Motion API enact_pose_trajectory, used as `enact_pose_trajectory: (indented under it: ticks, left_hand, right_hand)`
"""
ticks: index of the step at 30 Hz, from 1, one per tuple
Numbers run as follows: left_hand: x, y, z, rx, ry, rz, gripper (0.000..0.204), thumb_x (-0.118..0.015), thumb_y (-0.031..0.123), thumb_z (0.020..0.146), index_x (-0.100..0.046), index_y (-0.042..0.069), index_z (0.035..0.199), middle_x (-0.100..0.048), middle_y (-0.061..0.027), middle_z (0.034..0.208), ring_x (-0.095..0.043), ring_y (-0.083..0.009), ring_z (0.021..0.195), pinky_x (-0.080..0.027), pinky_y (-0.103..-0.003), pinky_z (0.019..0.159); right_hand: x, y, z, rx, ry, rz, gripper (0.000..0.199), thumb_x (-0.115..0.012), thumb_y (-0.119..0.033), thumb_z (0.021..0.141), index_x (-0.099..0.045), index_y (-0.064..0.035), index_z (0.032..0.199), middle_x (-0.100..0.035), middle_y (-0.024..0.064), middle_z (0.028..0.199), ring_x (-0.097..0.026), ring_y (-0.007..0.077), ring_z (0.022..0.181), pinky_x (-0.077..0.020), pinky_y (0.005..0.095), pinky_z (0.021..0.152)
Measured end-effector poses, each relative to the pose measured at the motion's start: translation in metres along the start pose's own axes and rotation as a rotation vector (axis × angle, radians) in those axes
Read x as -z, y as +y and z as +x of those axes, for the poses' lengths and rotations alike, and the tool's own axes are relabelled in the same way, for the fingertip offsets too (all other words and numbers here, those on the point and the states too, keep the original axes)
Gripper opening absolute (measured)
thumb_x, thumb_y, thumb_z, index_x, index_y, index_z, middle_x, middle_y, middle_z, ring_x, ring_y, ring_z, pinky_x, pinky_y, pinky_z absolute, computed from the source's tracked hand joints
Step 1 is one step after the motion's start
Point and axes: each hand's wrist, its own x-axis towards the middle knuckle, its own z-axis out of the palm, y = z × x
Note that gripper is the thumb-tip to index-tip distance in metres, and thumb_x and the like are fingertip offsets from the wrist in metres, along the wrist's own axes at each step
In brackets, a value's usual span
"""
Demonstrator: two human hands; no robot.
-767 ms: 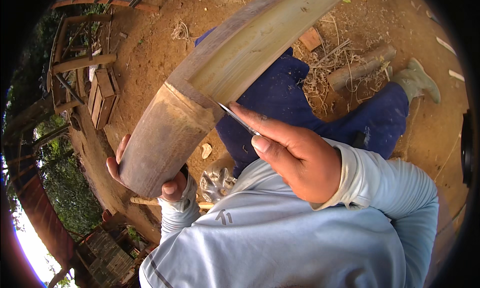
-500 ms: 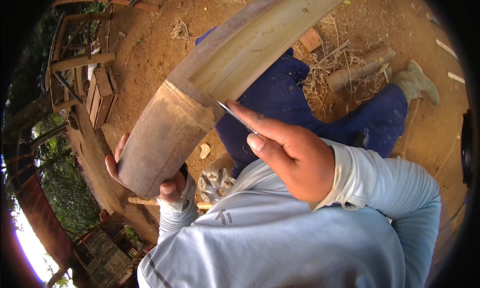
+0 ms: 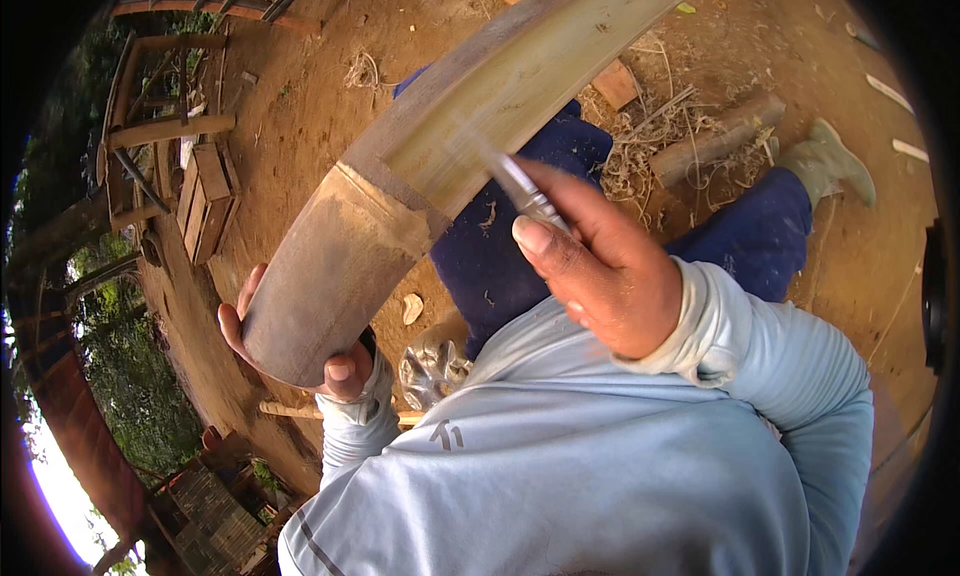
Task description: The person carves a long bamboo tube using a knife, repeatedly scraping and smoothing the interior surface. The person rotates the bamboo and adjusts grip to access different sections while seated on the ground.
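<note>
1. Right hand (image 3: 620,276) is closed round a slim metal blade (image 3: 518,184); too blurred to tell if the tip's touching anything.
2. Left hand (image 3: 348,371) grips the uncut end of a fat bamboo piece (image 3: 320,266), thumb one side, fingers the other. Best hold imo: round and solid-looking.
3. Bamboo slants over blue trousers (image 3: 755,236), open trough outward. Probably stiff, dry, a bit hefty; thin edges might splinter.
</note>
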Motion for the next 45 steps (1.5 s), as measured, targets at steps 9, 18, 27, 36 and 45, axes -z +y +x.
enact_pose_trajectory:
  ticks: [9,18,27,36,45]
  left_hand:
    - [-0.008,0.008,0.008,0.106,0.025,-0.063,0.121,-0.092,0.049,0.062,-0.023,0.006,0.15,-0.047,-0.0203,0.136,-0.051,-0.0371,0.126,-0.046,-0.053,0.106]
    - [-0.003,0.005,0.009,0.057,-0.041,-0.126,0.1,-0.078,0.039,0.079,-0.022,-0.002,0.151,-0.052,-0.0245,0.134,-0.053,-0.0403,0.126,-0.045,-0.053,0.106]
    - [-0.012,0.011,0.008,0.15,0.038,-0.071,0.115,-0.088,0.046,0.067,-0.021,0.005,0.151,-0.047,-0.021,0.136,-0.05,-0.0377,0.126,-0.044,-0.053,0.106]
    - [-0.008,0.006,0.009,0.132,0.046,-0.084,0.116,-0.091,0.044,0.065,-0.023,0.006,0.15,-0.047,-0.0199,0.137,-0.048,-0.0364,0.128,-0.042,-0.053,0.108]
    - [-0.01,0.008,0.006,0.15,0.069,-0.109,0.119,-0.093,0.044,0.062,-0.023,0.007,0.151,-0.047,-0.0192,0.137,-0.048,-0.0361,0.128,-0.042,-0.054,0.109]
  right_hand:
    - [0.009,0.015,0.015,0.097,0.311,0.158,0.023,-0.054,-0.025,0.103,-0.057,-0.0028,0.109,-0.058,0.0037,0.078,-0.056,0.0104,0.06,-0.0471,0.0246,0.055]
    - [0.047,0.021,0.033,0.019,0.387,0.053,0.021,-0.046,-0.021,0.104,-0.052,-0.0022,0.111,-0.061,0.007,0.082,-0.058,0.0114,0.056,-0.0472,0.0241,0.05]
    - [0.1,0.015,0.06,-0.111,0.556,-0.055,0.024,-0.047,-0.029,0.104,-0.054,-0.009,0.116,-0.052,0.0002,0.069,-0.043,0.0075,0.043,-0.0358,0.0237,0.038]
    - [0.07,0.017,0.052,-0.084,0.461,-0.17,0.02,-0.045,-0.023,0.105,-0.054,-0.0066,0.112,-0.049,-0.0006,0.065,-0.041,0.0066,0.044,-0.0346,0.0223,0.04]
    - [0.054,0.016,0.046,-0.055,0.395,-0.099,0.017,-0.044,-0.022,0.105,-0.051,-0.0064,0.101,-0.049,0.0005,0.064,-0.043,0.0085,0.045,-0.0344,0.0246,0.039]
